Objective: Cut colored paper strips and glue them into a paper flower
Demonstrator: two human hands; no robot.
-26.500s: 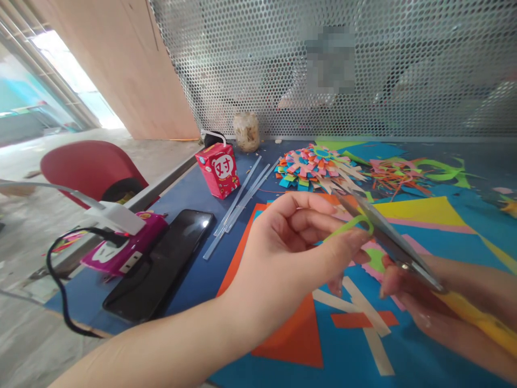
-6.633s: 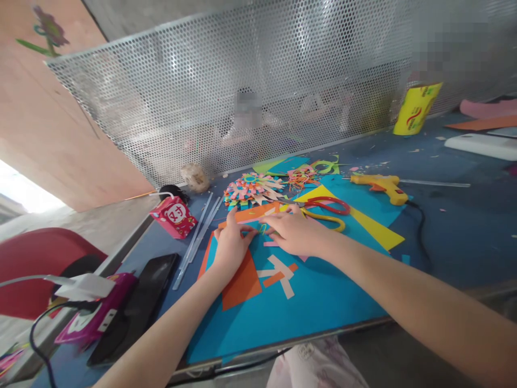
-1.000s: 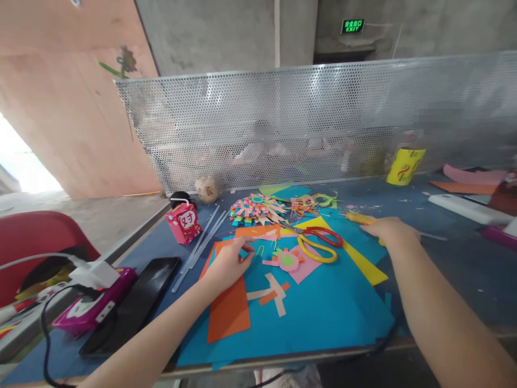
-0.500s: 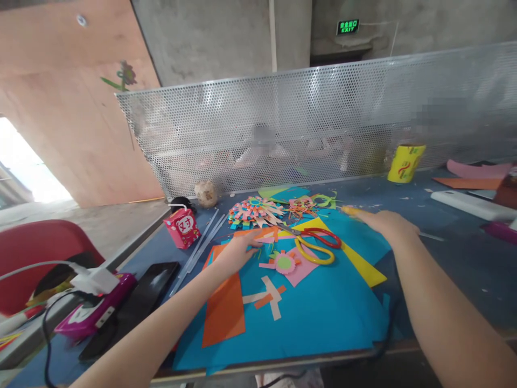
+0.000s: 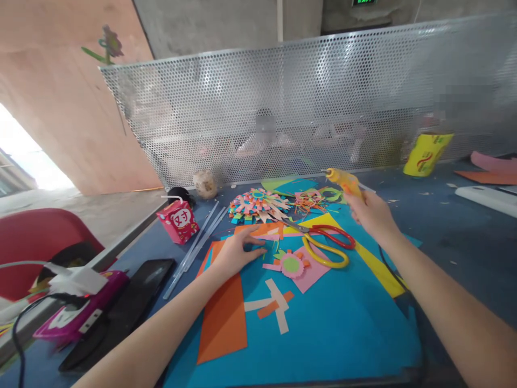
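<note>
While the right hand point(image 5: 374, 213) grips a part-hidden glue gun point(image 5: 344, 180), the half-open, apparently empty left hand point(image 5: 236, 251) overlies blue paper point(image 5: 327, 328) reaching the surface's point(image 5: 448, 237) six-o'clock edge.

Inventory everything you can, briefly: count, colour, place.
Glue gun: 1, yellow, right
Scissors: 1, red-yellow handles, centre
Paper flower: 1, pink-green, centre
Fringed flowers: count unclear, multicoloured, back
Paper sheets: several, mostly blue, centre
Paper strips: several, cream-orange, front
Drink carton: 1, red, left
Sticks: several, clear, left
Jar: 1, brownish, back
Phone: 1, black, left
Power strip: 1, magenta, left
Chair: 1, red, left
Container: 1, yellow, right
Mesh screen: 1, silver, back
Table: 1, blue, centre
Left hand: 1, bare, centre
Right hand: 1, bare, around glue gun
</note>
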